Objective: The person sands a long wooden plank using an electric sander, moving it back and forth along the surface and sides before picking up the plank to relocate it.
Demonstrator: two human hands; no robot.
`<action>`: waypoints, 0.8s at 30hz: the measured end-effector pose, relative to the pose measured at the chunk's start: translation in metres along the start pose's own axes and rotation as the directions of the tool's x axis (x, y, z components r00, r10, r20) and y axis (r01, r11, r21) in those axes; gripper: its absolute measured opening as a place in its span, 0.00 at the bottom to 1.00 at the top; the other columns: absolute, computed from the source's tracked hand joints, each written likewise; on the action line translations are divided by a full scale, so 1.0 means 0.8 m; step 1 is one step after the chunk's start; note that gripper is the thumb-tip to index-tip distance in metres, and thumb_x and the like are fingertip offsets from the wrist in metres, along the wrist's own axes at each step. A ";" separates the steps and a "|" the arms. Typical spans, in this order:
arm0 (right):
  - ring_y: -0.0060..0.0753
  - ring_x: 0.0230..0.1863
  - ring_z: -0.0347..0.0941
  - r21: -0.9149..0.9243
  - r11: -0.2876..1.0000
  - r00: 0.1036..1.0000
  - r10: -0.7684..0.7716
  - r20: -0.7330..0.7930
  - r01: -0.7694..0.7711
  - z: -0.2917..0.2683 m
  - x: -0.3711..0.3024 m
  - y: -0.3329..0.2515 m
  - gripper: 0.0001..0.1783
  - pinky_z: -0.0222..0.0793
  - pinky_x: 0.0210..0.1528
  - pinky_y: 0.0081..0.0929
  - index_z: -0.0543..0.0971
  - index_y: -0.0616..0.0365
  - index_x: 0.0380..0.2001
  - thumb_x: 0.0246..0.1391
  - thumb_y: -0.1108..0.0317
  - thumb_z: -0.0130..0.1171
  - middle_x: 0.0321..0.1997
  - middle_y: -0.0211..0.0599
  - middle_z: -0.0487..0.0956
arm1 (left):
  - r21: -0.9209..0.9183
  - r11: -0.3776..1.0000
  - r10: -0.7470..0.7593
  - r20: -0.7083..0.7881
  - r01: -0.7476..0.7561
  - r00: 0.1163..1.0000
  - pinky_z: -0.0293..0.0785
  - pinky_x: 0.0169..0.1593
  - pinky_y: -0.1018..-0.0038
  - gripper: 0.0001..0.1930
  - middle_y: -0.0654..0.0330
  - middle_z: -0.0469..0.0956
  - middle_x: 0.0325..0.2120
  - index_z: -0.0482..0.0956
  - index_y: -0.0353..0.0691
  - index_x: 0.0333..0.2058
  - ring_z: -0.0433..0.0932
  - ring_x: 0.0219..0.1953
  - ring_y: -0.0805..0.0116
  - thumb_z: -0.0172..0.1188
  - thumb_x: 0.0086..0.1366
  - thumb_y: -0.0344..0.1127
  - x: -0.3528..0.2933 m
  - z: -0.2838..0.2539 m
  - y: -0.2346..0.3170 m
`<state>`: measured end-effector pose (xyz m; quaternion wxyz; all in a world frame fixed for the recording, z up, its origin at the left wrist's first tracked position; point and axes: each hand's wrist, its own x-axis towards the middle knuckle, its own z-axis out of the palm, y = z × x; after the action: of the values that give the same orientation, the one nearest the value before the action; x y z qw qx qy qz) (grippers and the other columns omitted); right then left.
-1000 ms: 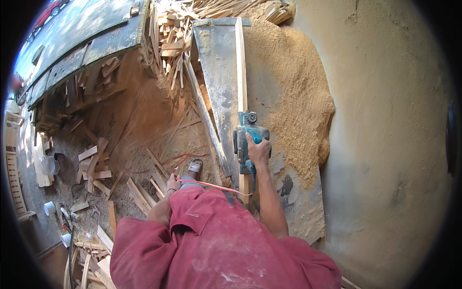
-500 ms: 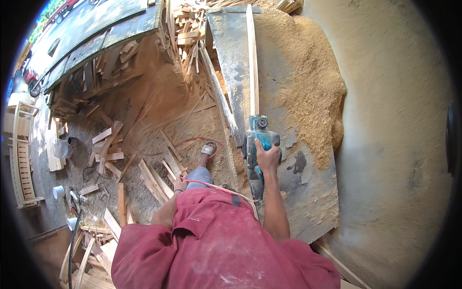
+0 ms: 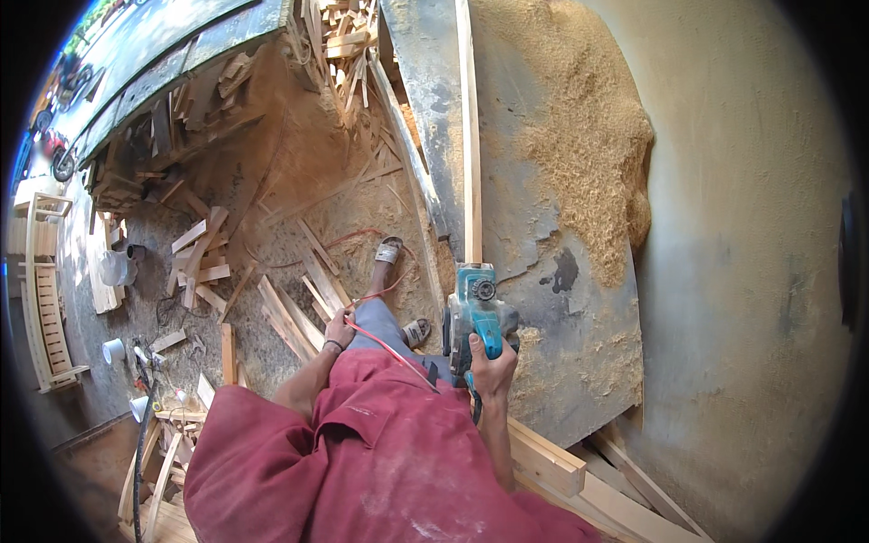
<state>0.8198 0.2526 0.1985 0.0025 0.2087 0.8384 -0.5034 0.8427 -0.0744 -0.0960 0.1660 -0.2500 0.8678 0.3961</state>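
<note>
My right hand (image 3: 494,369) is closed round the handle of a teal electric hand planer (image 3: 477,288). The planer sits at the near end of a long, narrow wooden strip (image 3: 471,172) that runs away from me along a grey worktable (image 3: 579,357). How the planer's sole meets the wood is hidden under its body. Down by my left thigh, my left hand (image 3: 339,328) is closed on a red power cord (image 3: 391,349), which passes across my front toward the planer.
Heaped shavings (image 3: 588,136) cover the table's far right, beside a plain wall (image 3: 742,271). Wood offcuts (image 3: 204,258) lie on the floor at left, with more boards (image 3: 548,457) near my right side. A second bench (image 3: 181,68) stands far left. Red cord also trails around my feet.
The planer and my right hand have come back toward me along the strip. My left hand, still on the cord, sits slightly higher in view. A second foot now shows.
</note>
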 end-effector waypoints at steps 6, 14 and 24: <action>0.31 0.20 0.69 -0.022 0.999 1.000 -0.026 -0.018 0.025 0.001 -0.006 0.002 0.27 0.65 0.26 0.35 0.77 0.65 0.24 0.55 0.48 0.67 0.15 0.37 0.72 | 0.043 0.999 0.002 0.054 -0.004 0.999 0.76 0.43 0.59 0.14 0.48 0.83 0.31 0.78 0.47 0.43 0.83 0.38 0.50 0.57 0.66 0.48 0.000 -0.006 0.000; 0.46 0.21 0.76 -0.089 0.994 0.997 -0.064 -0.032 0.061 0.017 0.029 -0.009 0.25 0.69 0.27 0.39 0.79 0.68 0.26 0.54 0.50 0.68 0.18 0.48 0.77 | -0.047 0.997 -0.066 -0.002 0.066 0.998 0.76 0.41 0.58 0.15 0.49 0.82 0.29 0.78 0.46 0.44 0.83 0.35 0.50 0.57 0.66 0.48 0.013 -0.002 -0.007; 0.40 0.19 0.71 -0.113 0.992 0.998 -0.052 0.026 0.054 0.031 0.087 -0.036 0.26 0.66 0.27 0.39 0.78 0.67 0.24 0.55 0.50 0.68 0.16 0.44 0.74 | -0.055 0.997 -0.059 -0.043 0.056 0.997 0.75 0.39 0.61 0.12 0.50 0.82 0.27 0.77 0.46 0.42 0.83 0.34 0.54 0.55 0.67 0.44 0.031 -0.010 0.015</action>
<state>0.7410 0.2443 0.1954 0.0106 0.1802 0.8710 -0.4570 0.8146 -0.0816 -0.0956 0.1509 -0.2880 0.8528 0.4088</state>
